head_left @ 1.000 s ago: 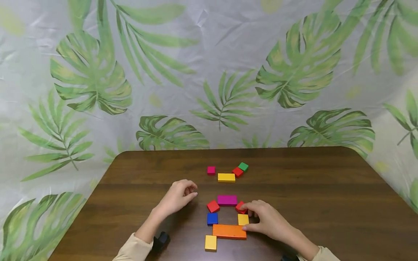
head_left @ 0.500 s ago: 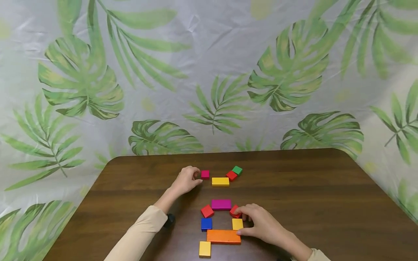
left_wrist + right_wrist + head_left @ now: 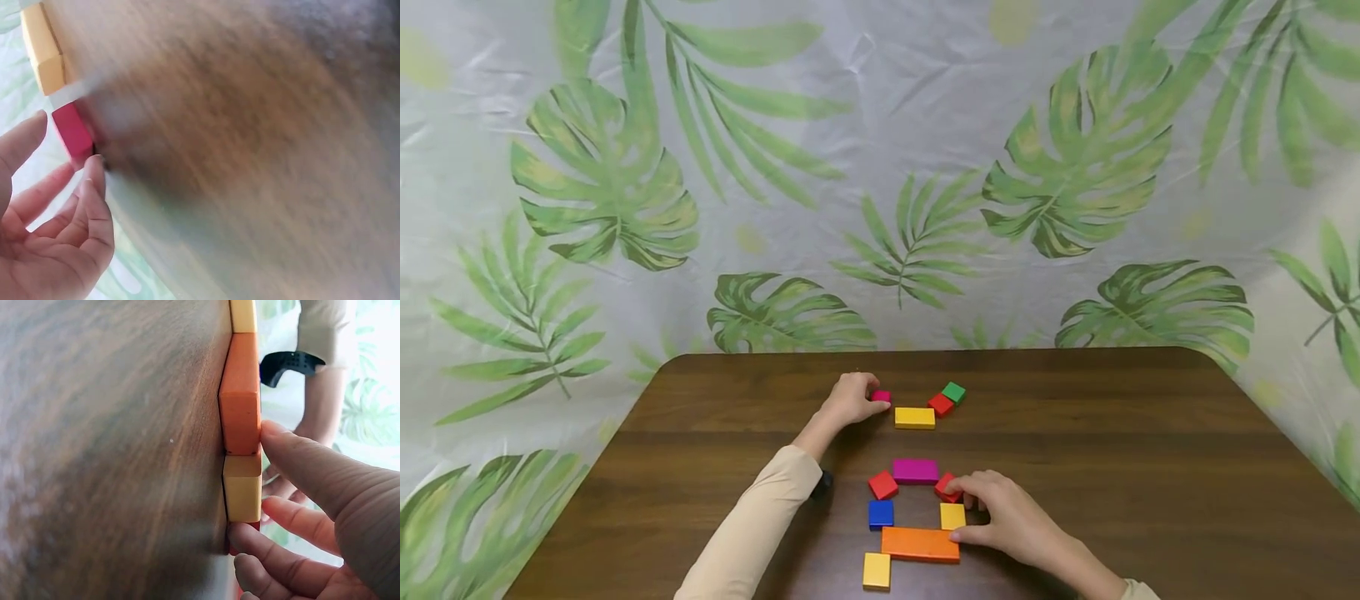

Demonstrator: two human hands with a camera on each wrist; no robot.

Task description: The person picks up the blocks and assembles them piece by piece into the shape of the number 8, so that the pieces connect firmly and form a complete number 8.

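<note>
My left hand (image 3: 852,398) is at a small pink block (image 3: 74,132) on the far part of the table, its thumb and fingers spread around it. In the left wrist view the fingertips reach the block's end, while the thumb appears apart from it. My right hand (image 3: 1011,517) rests over the near arrangement. Its thumb touches the right end of the long orange block (image 3: 920,544), and its fingers lie at the right red block (image 3: 947,487). Between them sits a yellow block (image 3: 242,490).
A magenta block (image 3: 915,472), left red block (image 3: 883,485), blue block (image 3: 881,515) and near yellow block (image 3: 876,572) belong to the near group. Farther back lie a yellow bar (image 3: 914,418), red block (image 3: 941,406) and green block (image 3: 953,392) on the wooden table (image 3: 1112,433).
My left hand has moved away from me and to the right, from the table's left middle to the pink block. The right hand stays over the orange and red blocks.
</note>
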